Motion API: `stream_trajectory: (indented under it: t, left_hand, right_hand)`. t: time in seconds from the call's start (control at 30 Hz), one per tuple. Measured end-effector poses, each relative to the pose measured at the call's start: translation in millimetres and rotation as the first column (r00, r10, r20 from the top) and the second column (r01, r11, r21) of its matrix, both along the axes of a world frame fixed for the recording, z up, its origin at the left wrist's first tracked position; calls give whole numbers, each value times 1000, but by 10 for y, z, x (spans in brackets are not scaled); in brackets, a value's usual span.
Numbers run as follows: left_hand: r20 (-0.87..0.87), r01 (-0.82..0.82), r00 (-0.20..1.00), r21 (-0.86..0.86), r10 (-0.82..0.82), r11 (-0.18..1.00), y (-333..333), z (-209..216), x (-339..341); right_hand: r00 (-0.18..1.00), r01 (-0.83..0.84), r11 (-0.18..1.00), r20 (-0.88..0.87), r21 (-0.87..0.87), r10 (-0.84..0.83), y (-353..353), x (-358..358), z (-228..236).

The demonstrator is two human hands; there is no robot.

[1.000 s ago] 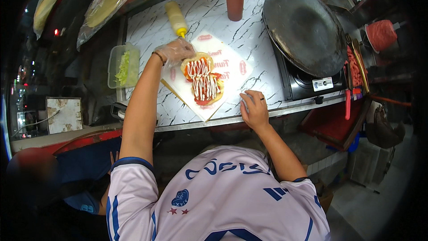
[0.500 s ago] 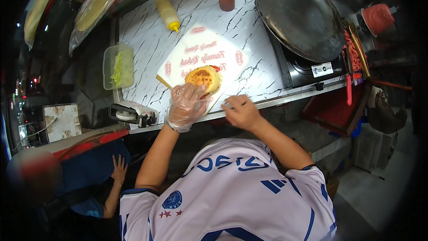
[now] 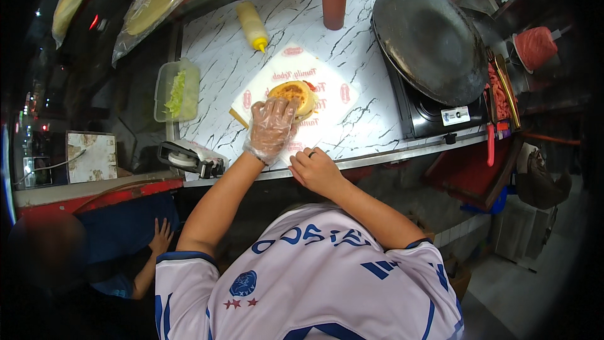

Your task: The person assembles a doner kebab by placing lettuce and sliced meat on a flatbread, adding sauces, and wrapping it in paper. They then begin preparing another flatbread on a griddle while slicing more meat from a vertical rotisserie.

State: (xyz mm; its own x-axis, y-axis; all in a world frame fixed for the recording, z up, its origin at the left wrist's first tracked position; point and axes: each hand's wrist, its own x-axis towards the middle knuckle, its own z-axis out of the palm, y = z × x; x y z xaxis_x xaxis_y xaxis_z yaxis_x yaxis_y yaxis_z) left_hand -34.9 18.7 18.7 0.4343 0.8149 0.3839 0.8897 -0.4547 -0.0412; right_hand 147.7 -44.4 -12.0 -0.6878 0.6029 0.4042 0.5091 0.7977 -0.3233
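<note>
One gloved left hand [image 3: 272, 127] lay palm down and mostly open, its fingers touching the near part of a browned round sandwich [image 3: 290, 92], which sat under and just beyond the fingertips on printed paper [image 3: 340, 104]. Just right of and nearer than that hand, the bare right hand [image 3: 316, 171] was half curled by the paper's near edge; whether it pinched the paper could not be told. The left hand covered the sandwich's near edge, and its thumb was hard to make out. Both forearms slanted inward, wrists over the counter [image 3: 368, 129] edge.
</note>
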Motion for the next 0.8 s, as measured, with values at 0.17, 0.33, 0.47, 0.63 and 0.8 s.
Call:
stream_trajectory:
  t: [0.17,0.33,0.47,0.63,0.8]
  left_hand:
    - [-121,-76,991,-113,62,991,396,82,16]
    - [-161,-119,983,-160,93,980,703,109,4]
    - [-167,-139,980,-172,111,975,832,110,15]
    - [-90,-99,992,-140,86,985,822,257,-5]
    - [348,-246,914,71,208,967,321,567,-462]
  right_hand:
    - [1000,-17,999,16,-33,17,54,-32,13]
    - [994,-58,998,95,19,56,95,-42,-21]
    - [993,-62,998,101,15,60,121,-30,-9]
    - [985,-101,995,143,7,99,153,8,42]
    - [991,-129,947,-3,-294,135,344,25,207]
